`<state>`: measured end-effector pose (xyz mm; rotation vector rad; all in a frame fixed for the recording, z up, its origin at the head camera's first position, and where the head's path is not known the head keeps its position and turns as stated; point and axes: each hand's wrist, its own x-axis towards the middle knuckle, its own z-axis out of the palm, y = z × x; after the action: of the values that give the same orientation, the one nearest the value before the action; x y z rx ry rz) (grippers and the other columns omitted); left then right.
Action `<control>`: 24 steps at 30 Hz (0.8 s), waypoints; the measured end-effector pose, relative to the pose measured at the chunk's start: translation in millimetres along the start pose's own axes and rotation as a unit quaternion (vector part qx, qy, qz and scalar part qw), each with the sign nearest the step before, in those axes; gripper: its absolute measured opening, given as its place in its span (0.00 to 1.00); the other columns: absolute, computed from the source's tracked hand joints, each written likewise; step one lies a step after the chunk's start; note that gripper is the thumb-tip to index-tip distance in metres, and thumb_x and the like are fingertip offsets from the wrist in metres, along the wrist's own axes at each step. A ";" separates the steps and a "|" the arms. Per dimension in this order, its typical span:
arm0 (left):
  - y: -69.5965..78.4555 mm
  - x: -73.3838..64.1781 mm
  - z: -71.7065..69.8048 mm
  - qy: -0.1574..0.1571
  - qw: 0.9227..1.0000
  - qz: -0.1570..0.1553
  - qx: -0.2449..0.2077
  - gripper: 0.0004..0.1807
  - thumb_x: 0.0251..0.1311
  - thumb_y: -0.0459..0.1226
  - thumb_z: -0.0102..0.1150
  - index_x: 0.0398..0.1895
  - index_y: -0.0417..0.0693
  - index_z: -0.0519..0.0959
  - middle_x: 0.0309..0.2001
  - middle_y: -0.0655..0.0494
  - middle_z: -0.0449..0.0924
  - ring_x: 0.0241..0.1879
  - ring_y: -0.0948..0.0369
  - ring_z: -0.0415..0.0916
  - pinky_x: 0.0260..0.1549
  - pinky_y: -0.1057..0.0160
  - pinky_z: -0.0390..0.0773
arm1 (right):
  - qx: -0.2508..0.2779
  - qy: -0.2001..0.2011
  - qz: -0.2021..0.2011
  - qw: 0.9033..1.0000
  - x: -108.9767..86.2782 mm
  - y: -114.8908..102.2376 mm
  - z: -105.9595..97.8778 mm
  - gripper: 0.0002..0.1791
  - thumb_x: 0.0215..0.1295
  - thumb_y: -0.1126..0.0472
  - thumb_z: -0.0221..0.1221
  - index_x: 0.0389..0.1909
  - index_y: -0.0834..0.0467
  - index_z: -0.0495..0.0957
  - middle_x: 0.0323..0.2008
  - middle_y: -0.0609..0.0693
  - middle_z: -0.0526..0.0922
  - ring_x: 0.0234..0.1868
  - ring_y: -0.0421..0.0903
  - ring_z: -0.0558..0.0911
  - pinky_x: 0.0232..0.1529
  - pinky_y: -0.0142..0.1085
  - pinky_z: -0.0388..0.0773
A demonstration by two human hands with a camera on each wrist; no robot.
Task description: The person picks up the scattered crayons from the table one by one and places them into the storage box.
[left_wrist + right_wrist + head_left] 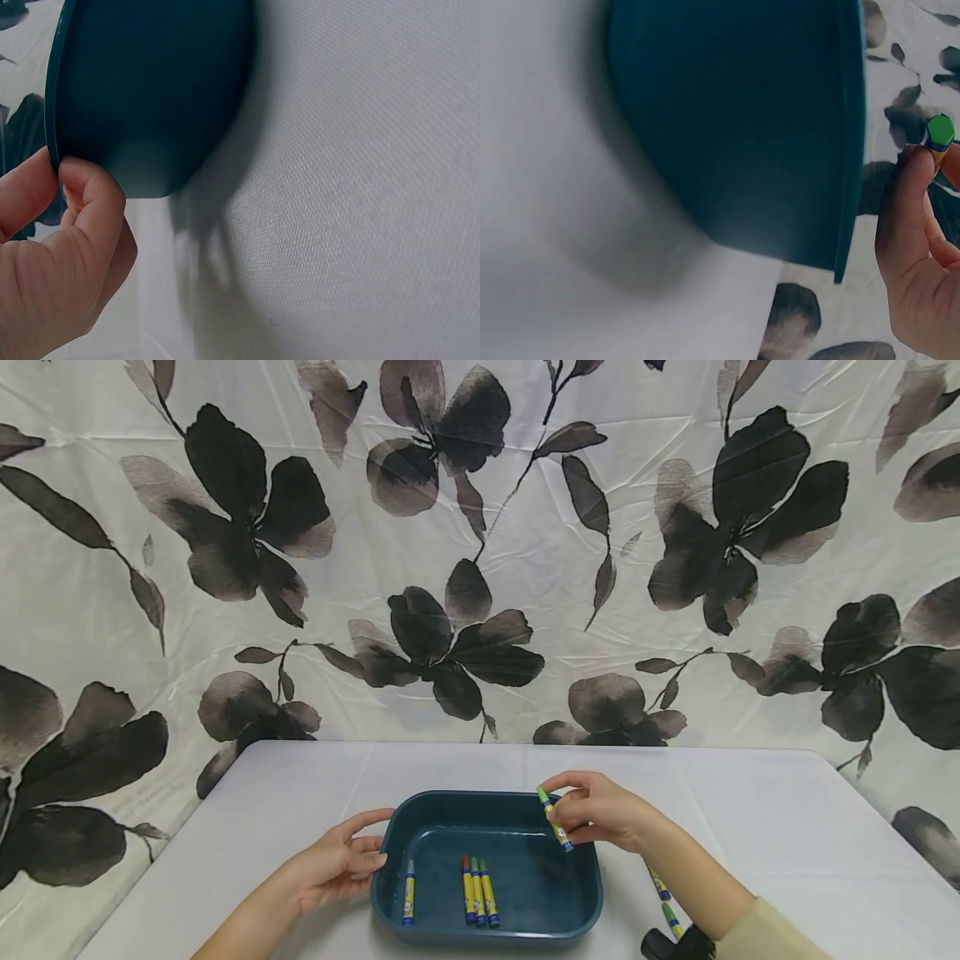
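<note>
My left hand (330, 867) pinches the left rim of a dark teal plastic tray (540, 893); the left wrist view shows thumb and finger on either side of that rim. Over the tray's far right corner, my right hand (603, 810) holds a light green crayon (554, 817) between thumb and fingers, tilted, its green end up. In the right wrist view the crayon (940, 132) shows end-on above the rim. Inside the tray, a grey crayon (408, 893) lies at left. Near the middle, a reddish-brown crayon (468, 891) lies beside two green crayons (487, 893).
Two more crayons (672, 920) lie on the white table (315, 785) right of the tray, partly covered by my right forearm. A black object (678, 943) shows by the right sleeve. Behind the table hangs a floral cloth (525, 568).
</note>
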<state>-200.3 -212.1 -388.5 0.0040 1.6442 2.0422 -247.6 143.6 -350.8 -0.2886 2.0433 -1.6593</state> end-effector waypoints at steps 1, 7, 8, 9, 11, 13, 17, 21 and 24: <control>0.0 0.2 -0.1 0.000 1.000 0.000 0.000 0.42 0.57 0.22 0.54 0.71 0.42 0.46 0.42 0.50 0.72 0.38 0.60 0.74 0.35 0.66 0.76 | 0.002 0.000 0.001 1.000 1.5 0.8 2.5 0.26 0.55 0.67 0.59 0.56 0.68 0.68 0.29 0.51 0.79 0.27 0.42 0.75 0.28 0.32 0.78; -0.2 0.1 -0.9 0.002 1.000 -0.002 -0.003 0.42 0.56 0.22 0.55 0.71 0.43 0.46 0.43 0.49 0.71 0.38 0.60 0.73 0.36 0.66 0.76 | 0.008 -0.018 -0.008 1.000 10.2 6.3 19.3 0.26 0.53 0.68 0.59 0.55 0.68 0.68 0.27 0.49 0.79 0.26 0.42 0.76 0.27 0.32 0.78; -0.4 0.0 -1.3 0.002 1.000 -0.002 -0.003 0.42 0.57 0.22 0.54 0.71 0.43 0.46 0.43 0.49 0.71 0.38 0.60 0.73 0.36 0.66 0.76 | 0.008 -0.021 -0.010 1.000 11.9 7.8 22.4 0.26 0.53 0.69 0.59 0.55 0.68 0.68 0.27 0.49 0.78 0.26 0.42 0.76 0.27 0.32 0.78; -0.5 -0.1 -1.7 0.001 1.000 -0.002 -0.003 0.42 0.57 0.22 0.54 0.72 0.43 0.46 0.43 0.49 0.70 0.38 0.60 0.73 0.36 0.66 0.76 | 0.008 -0.024 -0.011 1.000 13.5 9.4 25.5 0.26 0.52 0.69 0.60 0.55 0.68 0.68 0.27 0.49 0.78 0.26 0.42 0.76 0.27 0.32 0.77; -1.0 -0.1 -2.4 -0.002 1.000 -0.002 -0.003 0.42 0.57 0.22 0.54 0.72 0.43 0.45 0.43 0.50 0.70 0.38 0.60 0.73 0.36 0.66 0.76 | 0.009 -0.027 -0.008 1.000 16.7 13.0 31.9 0.26 0.52 0.69 0.60 0.54 0.68 0.69 0.26 0.49 0.77 0.26 0.42 0.75 0.26 0.32 0.77; -1.6 0.2 -3.1 -0.004 1.000 -0.001 -0.002 0.42 0.57 0.22 0.53 0.72 0.43 0.45 0.42 0.50 0.70 0.38 0.61 0.73 0.36 0.66 0.76 | 0.009 -0.027 -0.004 1.000 19.3 16.8 38.2 0.26 0.52 0.69 0.60 0.54 0.68 0.69 0.26 0.49 0.77 0.25 0.41 0.75 0.26 0.32 0.77; -2.9 1.2 -4.0 -0.007 1.000 0.001 -0.004 0.41 0.58 0.22 0.53 0.72 0.43 0.45 0.43 0.50 0.70 0.38 0.60 0.73 0.36 0.65 0.76 | 0.004 -0.023 0.011 1.000 23.0 24.5 49.5 0.24 0.51 0.71 0.60 0.52 0.67 0.70 0.24 0.49 0.77 0.23 0.41 0.74 0.24 0.32 0.76; -3.8 2.3 -3.4 -0.010 1.000 0.002 -0.006 0.41 0.58 0.22 0.53 0.71 0.43 0.46 0.42 0.50 0.70 0.38 0.61 0.73 0.36 0.66 0.76 | -0.022 -0.018 0.024 0.999 24.7 30.8 58.0 0.22 0.50 0.73 0.61 0.49 0.65 0.72 0.23 0.50 0.76 0.22 0.41 0.75 0.23 0.33 0.78; -3.1 1.9 -3.3 -0.011 1.000 0.001 -0.005 0.41 0.58 0.22 0.52 0.71 0.43 0.46 0.42 0.50 0.69 0.37 0.61 0.73 0.36 0.66 0.76 | -0.042 -0.015 0.023 0.999 26.2 33.1 62.9 0.21 0.51 0.74 0.61 0.48 0.65 0.72 0.23 0.51 0.76 0.21 0.42 0.75 0.24 0.34 0.79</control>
<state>-201.7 -213.9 -392.8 0.0242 1.6208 2.0450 -234.4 85.7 -397.7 -0.2917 2.0856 -1.5349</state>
